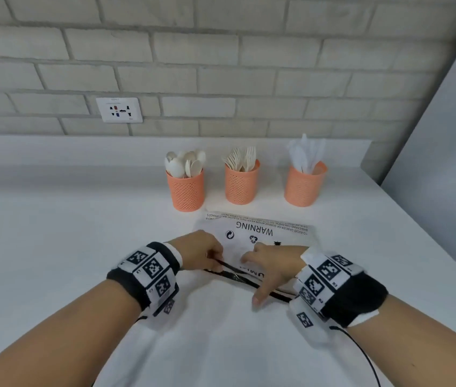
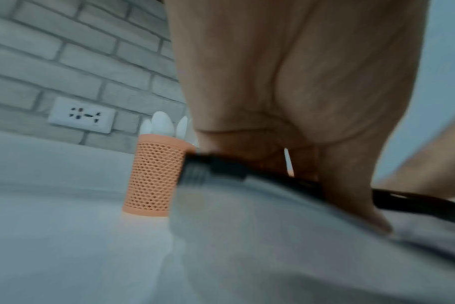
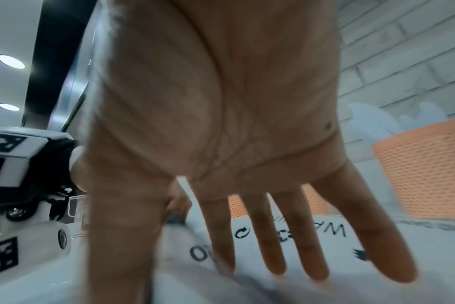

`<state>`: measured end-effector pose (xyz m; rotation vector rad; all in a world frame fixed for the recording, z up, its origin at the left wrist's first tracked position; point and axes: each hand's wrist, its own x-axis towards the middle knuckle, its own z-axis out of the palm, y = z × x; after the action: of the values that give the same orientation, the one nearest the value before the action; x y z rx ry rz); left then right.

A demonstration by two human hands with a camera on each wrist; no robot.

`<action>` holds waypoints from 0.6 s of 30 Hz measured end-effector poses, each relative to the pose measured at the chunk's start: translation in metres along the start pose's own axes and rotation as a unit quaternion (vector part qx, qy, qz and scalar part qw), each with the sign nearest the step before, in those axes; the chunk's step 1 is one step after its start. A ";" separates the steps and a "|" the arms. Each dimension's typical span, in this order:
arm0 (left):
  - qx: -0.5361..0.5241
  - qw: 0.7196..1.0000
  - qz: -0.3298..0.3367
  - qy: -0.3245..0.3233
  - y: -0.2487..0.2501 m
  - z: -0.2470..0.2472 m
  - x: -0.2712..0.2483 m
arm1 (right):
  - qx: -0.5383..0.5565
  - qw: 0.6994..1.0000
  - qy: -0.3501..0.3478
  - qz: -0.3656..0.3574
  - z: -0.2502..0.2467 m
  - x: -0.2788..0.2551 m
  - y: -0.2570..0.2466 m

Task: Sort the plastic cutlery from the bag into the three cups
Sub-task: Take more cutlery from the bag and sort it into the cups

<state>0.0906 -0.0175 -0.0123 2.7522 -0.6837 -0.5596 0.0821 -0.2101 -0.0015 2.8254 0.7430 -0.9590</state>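
The flat white plastic bag (image 1: 257, 238) lies before 3 filled orange mesh cups (image 1: 241, 184). Its black zip edge (image 1: 252, 283), running left-right, is pinched by the left hand (image 1: 201, 251); the right hand (image 1: 271, 263) is spread flat upon it.

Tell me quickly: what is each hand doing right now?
Left hand: pinches the black zip edge of the bag.
Right hand: open, fingers spread flat on the bag.
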 end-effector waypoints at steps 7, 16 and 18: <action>-0.104 0.930 0.066 0.348 0.029 -0.011 -0.005 | 0.085 0.922 0.378 0.008 -0.015 -0.029 0.035; -0.036 0.934 0.032 0.354 0.054 -0.014 -0.002 | 0.112 0.944 0.288 -0.113 -0.001 -0.014 0.018; -0.043 0.935 0.057 0.348 0.057 -0.014 -0.007 | 0.092 0.965 0.244 -0.033 0.002 0.002 0.021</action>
<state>0.0685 -0.0610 0.0208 2.5343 -0.6023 0.3967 0.0916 -0.2280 -0.0060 3.2635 0.8275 -0.3422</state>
